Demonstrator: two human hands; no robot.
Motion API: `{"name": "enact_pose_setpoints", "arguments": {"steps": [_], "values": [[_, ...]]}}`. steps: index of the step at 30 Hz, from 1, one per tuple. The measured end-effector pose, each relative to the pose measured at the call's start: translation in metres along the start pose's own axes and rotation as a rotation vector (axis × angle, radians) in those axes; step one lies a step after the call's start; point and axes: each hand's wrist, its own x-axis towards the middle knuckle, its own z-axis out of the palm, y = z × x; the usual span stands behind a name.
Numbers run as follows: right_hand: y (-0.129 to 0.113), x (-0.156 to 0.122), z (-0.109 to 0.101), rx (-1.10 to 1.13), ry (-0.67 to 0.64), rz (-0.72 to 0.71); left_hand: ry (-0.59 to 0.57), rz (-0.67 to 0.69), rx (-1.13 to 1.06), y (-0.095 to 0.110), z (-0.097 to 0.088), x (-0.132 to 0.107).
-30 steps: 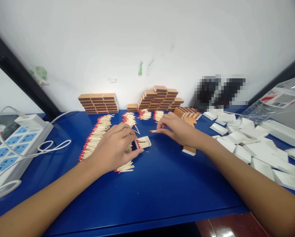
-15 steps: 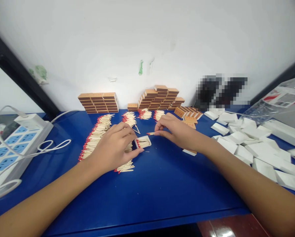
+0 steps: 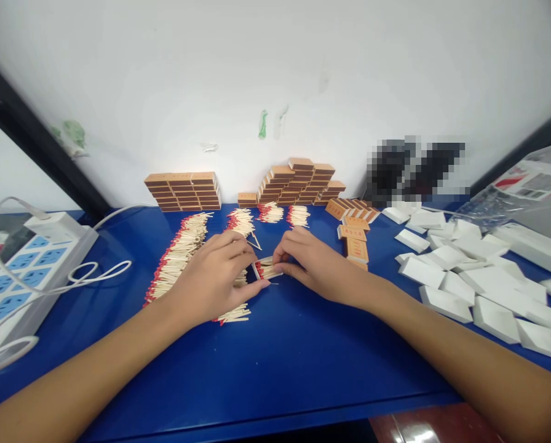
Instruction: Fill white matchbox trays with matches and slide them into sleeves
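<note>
Between my hands lies a small white matchbox tray (image 3: 256,271) with red-tipped matches (image 3: 266,269) in it. My left hand (image 3: 222,267) grips the tray at its left end, with the thumb along its near side. My right hand (image 3: 310,261) is over the tray's right end, fingertips pinched on matches at the tray; its fingers hide that end. A long row of loose matches (image 3: 176,258) lies left of my left hand, and another pile (image 3: 233,314) is partly hidden under it. Smaller match piles (image 3: 241,221), (image 3: 298,215) lie beyond my hands.
Stacked matchboxes (image 3: 183,192) stand against the wall, with a second stepped stack (image 3: 298,183) beside them. Orange matchbox sleeves (image 3: 356,248) lie to the right, near many white trays (image 3: 460,289). A power strip (image 3: 26,271) with a white cable sits at left on the blue table (image 3: 275,369).
My right hand has moved left and down, bringing the matches it held to the tray. More orange sleeves show behind it. My left hand stays on the tray.
</note>
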Motion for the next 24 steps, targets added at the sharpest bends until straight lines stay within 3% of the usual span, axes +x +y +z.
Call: {"name": "enact_pose_setpoints", "arguments": {"steps": [7,11,18,24], "values": [[0.000,-0.001,0.003,-0.010,0.015,-0.022,-0.013,0.018,0.014,0.000,-0.001,0.000],[0.007,0.000,-0.005,-0.029,0.052,-0.037,0.002,0.021,0.027,-0.001,-0.001,0.000],[0.049,0.006,-0.035,-0.266,0.198,0.156,0.001,0.024,0.000,-0.002,0.000,0.000],[0.075,0.005,-0.033,-0.321,0.175,0.195,0.014,0.030,-0.017,-0.001,0.000,0.000]]}}
